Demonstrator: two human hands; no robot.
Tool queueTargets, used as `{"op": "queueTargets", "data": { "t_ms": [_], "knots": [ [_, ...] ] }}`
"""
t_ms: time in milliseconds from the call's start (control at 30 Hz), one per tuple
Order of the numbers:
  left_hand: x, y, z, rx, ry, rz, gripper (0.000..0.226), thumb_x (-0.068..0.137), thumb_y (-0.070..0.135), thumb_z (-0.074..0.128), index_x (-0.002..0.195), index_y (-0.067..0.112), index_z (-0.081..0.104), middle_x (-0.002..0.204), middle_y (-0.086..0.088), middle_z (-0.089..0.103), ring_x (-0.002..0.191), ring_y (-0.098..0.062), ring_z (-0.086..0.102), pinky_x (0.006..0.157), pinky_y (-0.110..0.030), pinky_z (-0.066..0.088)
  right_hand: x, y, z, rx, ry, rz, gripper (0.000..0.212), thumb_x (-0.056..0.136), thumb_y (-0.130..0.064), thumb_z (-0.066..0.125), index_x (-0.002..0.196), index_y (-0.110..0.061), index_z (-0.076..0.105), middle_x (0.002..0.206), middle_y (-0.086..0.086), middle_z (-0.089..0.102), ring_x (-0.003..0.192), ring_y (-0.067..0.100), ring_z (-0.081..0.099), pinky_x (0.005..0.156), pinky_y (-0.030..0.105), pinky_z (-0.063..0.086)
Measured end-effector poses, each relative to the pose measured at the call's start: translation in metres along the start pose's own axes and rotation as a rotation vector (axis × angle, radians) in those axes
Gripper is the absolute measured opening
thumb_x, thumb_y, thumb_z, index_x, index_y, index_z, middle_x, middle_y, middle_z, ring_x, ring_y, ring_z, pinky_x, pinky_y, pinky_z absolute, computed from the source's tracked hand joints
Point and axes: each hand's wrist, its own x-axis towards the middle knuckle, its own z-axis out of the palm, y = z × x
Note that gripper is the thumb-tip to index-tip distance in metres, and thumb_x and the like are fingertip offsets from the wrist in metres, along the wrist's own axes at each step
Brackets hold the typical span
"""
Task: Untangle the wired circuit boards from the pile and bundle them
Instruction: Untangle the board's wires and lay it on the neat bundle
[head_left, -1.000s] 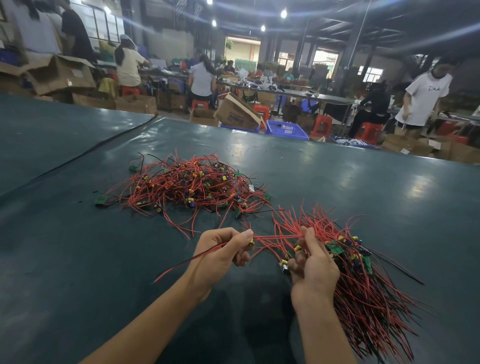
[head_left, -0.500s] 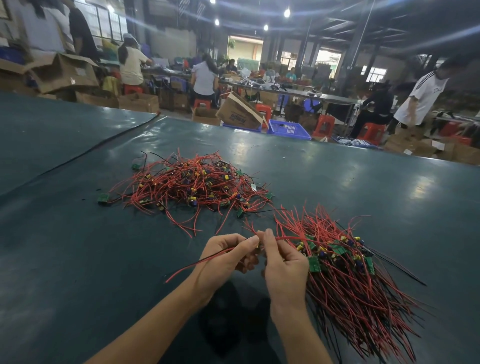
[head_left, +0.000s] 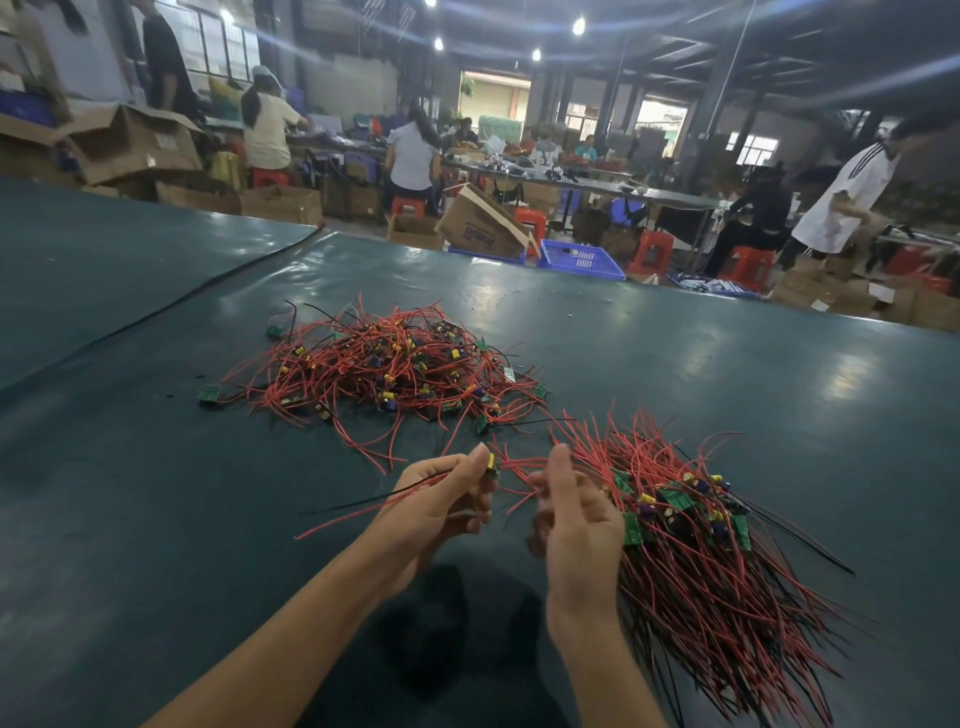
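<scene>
Left hand (head_left: 441, 501) is raised over the dark green worktop (head_left: 156, 519). It pinches one small wired circuit board with a yellow capacitor (head_left: 491, 464) between thumb and fingertips. The board's red and black leads (head_left: 363, 512) trail out to the left, past the wrist.

Right hand (head_left: 576, 525) is just beside it, thumb up. The fingers are blurred on my feed, but I read them as loosely spread.

The combed bundle of red-wired green circuit boards (head_left: 701, 545) lies flat on the worktop at that hand's right. I cannot tell whether hand and bundle touch. The boards sit in a band across the bundle, with wires fanning out far and near.

The tangled pile of red wires and boards (head_left: 384, 369) sits farther out, left of centre and apart from the bundle.
</scene>
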Motion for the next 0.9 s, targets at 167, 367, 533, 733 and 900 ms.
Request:
{"op": "queueTargets", "data": {
  "t_ms": [167, 367, 533, 733, 900],
  "knots": [
    [-0.003, -0.004, 0.005, 0.040, -0.079, -0.113, 0.070, 0.067, 0.072, 0.071, 0.081, 0.003, 0.067, 0.067, -0.008, 0.058, 0.060, -0.017, 0.053, 0.056, -0.024, 0.045, -0.011, 0.009, 0.009, -0.094, -0.316, -0.045, 0.052, 0.090, -0.046, 0.052, 0.049, -0.015, 0.062, 0.053, 0.003, 0.057, 0.054, 0.014, 0.054, 0.059, 0.026, 0.050],
    [-0.003, -0.004, 0.004, 0.101, -0.068, -0.160, 0.046, 0.065, 0.066, 0.067, 0.064, 0.020, 0.072, 0.063, -0.003, 0.063, 0.056, -0.011, 0.057, 0.057, -0.021, 0.048, -0.009, 0.011, 0.004, -0.187, -0.171, 0.157, 0.046, 0.093, -0.054, 0.048, 0.073, -0.026, 0.078, 0.072, -0.001, 0.073, 0.069, 0.000, 0.069, 0.066, 0.017, 0.050],
    [0.000, -0.007, -0.001, 0.160, -0.071, -0.116, 0.035, 0.071, 0.052, 0.074, 0.083, 0.019, 0.077, 0.070, 0.000, 0.066, 0.059, -0.008, 0.057, 0.059, -0.020, 0.048, 0.000, 0.007, 0.001, -0.039, 0.078, 0.421, 0.059, 0.097, -0.051, 0.050, 0.055, -0.013, 0.065, 0.049, -0.005, 0.060, 0.040, 0.011, 0.057, 0.043, 0.023, 0.043],
    [0.006, -0.015, -0.016, 0.736, 0.276, 0.219, 0.009, 0.090, 0.020, 0.066, 0.083, 0.023, 0.072, 0.076, 0.008, 0.070, 0.071, -0.003, 0.062, 0.066, -0.017, 0.047, 0.011, 0.001, -0.010, 0.495, 0.222, 0.599, 0.056, 0.104, -0.051, 0.033, 0.073, -0.011, 0.056, 0.048, -0.003, 0.039, 0.031, 0.009, 0.027, 0.032, 0.016, 0.023],
    [0.009, -0.018, -0.038, 1.357, 0.363, 0.280, 0.039, 0.091, 0.035, 0.060, 0.129, 0.025, 0.056, 0.143, 0.000, 0.045, 0.132, -0.019, 0.037, 0.107, -0.035, 0.031, 0.015, 0.001, -0.019, 0.583, 0.238, 0.562, 0.075, 0.101, -0.062, 0.022, 0.074, -0.007, 0.066, 0.048, -0.002, 0.043, 0.035, 0.011, 0.031, 0.036, 0.016, 0.027]
  ]
}}
